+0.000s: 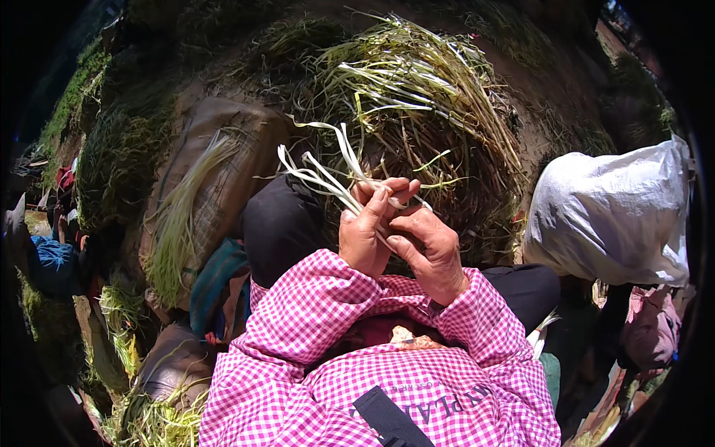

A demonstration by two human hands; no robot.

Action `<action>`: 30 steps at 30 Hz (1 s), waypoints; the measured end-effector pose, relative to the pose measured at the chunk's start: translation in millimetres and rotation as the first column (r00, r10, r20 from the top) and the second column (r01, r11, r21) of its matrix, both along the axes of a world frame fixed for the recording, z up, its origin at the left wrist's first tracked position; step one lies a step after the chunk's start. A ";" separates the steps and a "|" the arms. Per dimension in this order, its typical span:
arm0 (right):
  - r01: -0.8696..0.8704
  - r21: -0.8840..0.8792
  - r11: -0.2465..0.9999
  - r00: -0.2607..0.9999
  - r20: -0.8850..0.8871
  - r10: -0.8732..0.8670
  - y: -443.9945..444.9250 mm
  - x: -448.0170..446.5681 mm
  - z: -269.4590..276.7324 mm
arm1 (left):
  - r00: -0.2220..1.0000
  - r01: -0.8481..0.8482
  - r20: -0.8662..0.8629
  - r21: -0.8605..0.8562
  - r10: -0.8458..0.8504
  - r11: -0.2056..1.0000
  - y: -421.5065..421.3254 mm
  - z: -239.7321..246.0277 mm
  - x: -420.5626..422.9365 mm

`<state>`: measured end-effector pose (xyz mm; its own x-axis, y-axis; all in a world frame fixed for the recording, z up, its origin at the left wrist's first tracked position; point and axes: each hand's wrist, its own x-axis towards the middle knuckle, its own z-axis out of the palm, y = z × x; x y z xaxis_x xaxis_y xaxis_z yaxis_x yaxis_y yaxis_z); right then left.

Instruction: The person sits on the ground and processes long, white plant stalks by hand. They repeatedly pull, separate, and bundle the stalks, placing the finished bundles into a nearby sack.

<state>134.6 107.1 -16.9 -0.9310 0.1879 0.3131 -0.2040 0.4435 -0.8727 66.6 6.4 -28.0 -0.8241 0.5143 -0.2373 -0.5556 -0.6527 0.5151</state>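
Observation:
Several pale, flat plant stalks [329,181] lie in my left hand [364,232], their white ends fanning out to the upper left. My right hand [427,243] is against the left one, its thumb and fingers pinching the lower part of the stalks near the left palm. Beyond both hands is a large heap of long green and white stalks [413,72], with brown, stringy parts [447,173] on its near side. A bundle of pale green stalks [195,207] rests on a brown woven sack to the left.
The brown woven sack [223,120] lies left of my knee. A full white woven sack [609,212] stands at the right. Dark green plant heaps [120,162] are at the far left, near blue strings [53,251]. Part of another person in pink [651,329] shows at the right edge.

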 end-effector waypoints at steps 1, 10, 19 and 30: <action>-0.010 -0.041 0.999 1.000 0.028 0.011 -0.1 0.3 -5.2 | 1.000 0.000 -0.007 0.001 0.000 1.000 -0.4 -4.7 0.8; 0.079 -0.188 0.979 0.996 -0.021 -0.084 -2.9 9.3 -29.2 | 0.997 0.064 -0.053 0.048 -0.061 0.997 -1.9 -22.0 7.0; 0.358 0.183 0.915 0.897 0.203 -0.392 63.6 39.6 -52.9 | 0.997 0.066 0.043 0.009 -0.066 0.998 -17.8 -11.2 -7.4; -0.054 0.042 0.998 0.915 0.401 0.033 48.9 48.2 -61.2 | 0.986 0.119 0.111 0.079 -0.127 0.990 -15.5 -8.8 -8.5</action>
